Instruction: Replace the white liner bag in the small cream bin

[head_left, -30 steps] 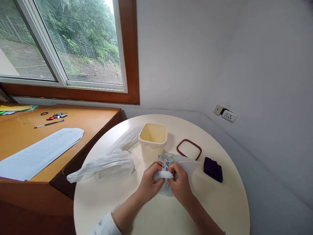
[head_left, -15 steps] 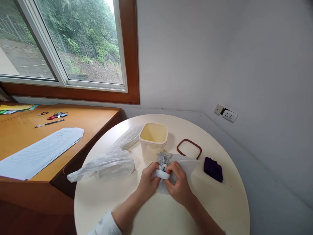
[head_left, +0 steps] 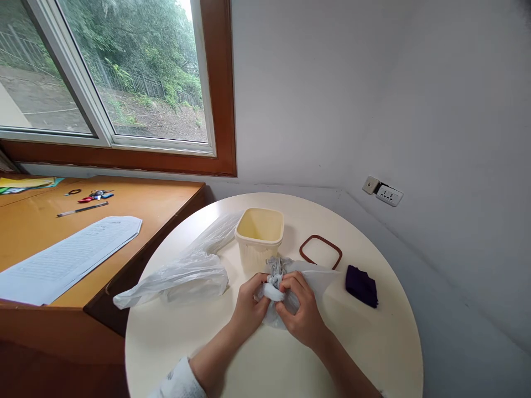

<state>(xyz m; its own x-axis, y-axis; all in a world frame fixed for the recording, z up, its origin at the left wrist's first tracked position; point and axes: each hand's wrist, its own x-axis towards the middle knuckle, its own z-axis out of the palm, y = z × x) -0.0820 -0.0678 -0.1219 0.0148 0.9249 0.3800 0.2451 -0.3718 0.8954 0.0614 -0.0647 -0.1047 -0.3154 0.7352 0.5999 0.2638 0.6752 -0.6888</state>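
Observation:
Both hands work on a translucent white plastic bag (head_left: 317, 279) at the middle of the round table, its gathered part bunched and knotted between them. My left hand (head_left: 250, 307) pinches the bunched plastic from the left, thumb and fingers closed. From the other side my right hand (head_left: 302, 309) grips it with bent fingers and thumb. A thick white roll of plastic shows between the fingertips. Just behind stands a cream square bin (head_left: 259, 237), upright, with nothing seen inside. A brown rounded-square ring (head_left: 321, 237) lies right of the bin, partly under the bag's edge.
A second crumpled white plastic bag (head_left: 188, 271) spreads over the left of the round white table (head_left: 332, 359). A folded dark purple cloth (head_left: 362, 286) lies at the right. On the wooden desk (head_left: 166, 202) are papers (head_left: 78, 254), a pen (head_left: 82, 209) and keys (head_left: 98, 195).
My fingers have shifted slightly on the bunched plastic, and the white roll between them sits a little farther left and nearer the bin. The other things stay in place.

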